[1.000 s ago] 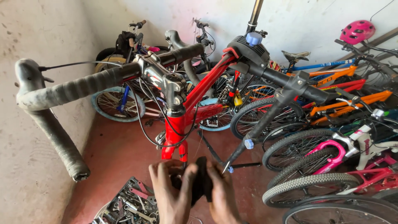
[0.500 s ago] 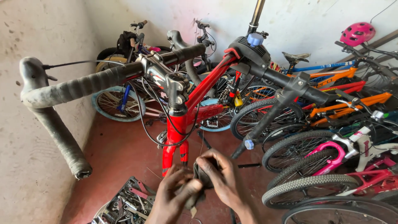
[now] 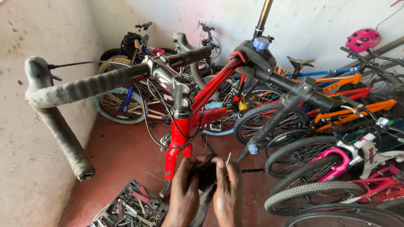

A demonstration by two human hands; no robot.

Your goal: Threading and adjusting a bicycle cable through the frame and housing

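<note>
My left hand (image 3: 184,193) and my right hand (image 3: 227,192) are close together at the bottom centre, both gripping a black rubbery part (image 3: 205,175) between them. A thin metal cable end (image 3: 227,159) sticks up by my right fingers. Just behind the hands stands a red road bike frame (image 3: 198,103) clamped in a black repair stand (image 3: 273,75). Its drop handlebar (image 3: 63,96), wrapped in worn grey tape, reaches toward the left wall. The red fork (image 3: 171,153) drops down right beside my left hand.
An open tray of tools (image 3: 130,208) lies on the red floor at lower left. Several bikes crowd the right side and back wall, with knobby tyres (image 3: 311,195) near my right hand. A pink helmet (image 3: 362,39) hangs at upper right. A concrete wall (image 3: 25,168) bounds the left.
My hands have shifted on the black part, going from spread around it to pressed upright side by side. The view has tilted slightly down; the bike has not moved.
</note>
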